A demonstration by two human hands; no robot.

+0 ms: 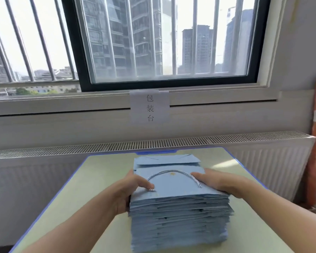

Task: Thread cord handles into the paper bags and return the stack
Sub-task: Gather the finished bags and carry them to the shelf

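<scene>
On matte table point(102, 172), ragged paper-bag stack point(179, 216)

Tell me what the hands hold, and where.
Both hands, left hand and right hand, grip the stack of blue paper bags by its left and right sides.

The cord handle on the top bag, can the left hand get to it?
Probably yes. The left hand grips the left side of the bag stack, with fingertips already beside the near end of the cord handle, which lies uncovered on top. The right hand sits at its other end.
</scene>
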